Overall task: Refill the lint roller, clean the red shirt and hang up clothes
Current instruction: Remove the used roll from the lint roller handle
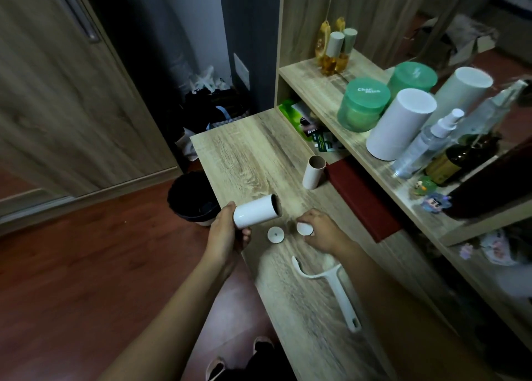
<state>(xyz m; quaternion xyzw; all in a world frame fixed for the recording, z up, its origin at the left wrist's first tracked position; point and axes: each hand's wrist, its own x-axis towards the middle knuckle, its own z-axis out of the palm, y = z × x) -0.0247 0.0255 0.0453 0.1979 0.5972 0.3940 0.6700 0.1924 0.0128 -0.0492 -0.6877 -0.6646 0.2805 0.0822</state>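
Note:
My left hand (227, 231) grips a fresh white lint roll (257, 210) above the left edge of the wooden table (244, 153), its open end facing right. On the tabletop my right hand (322, 231) closes on a white end cap (304, 228). A second white end cap (275, 234) lies flat between my hands. The white roller handle (339, 290) lies bare on the table nearer to me. An empty cardboard core (313, 172) stands upright further back. The red shirt is not clearly in view.
A dark red flat item (362, 199) lies along the shelf's base. The shelf (316, 72) carries green jars (364, 108), white cylinders (400, 124), spray bottles and a brown bottle. A black bin (193, 197) stands on the floor left of the table. A wardrobe door (57, 92) is at left.

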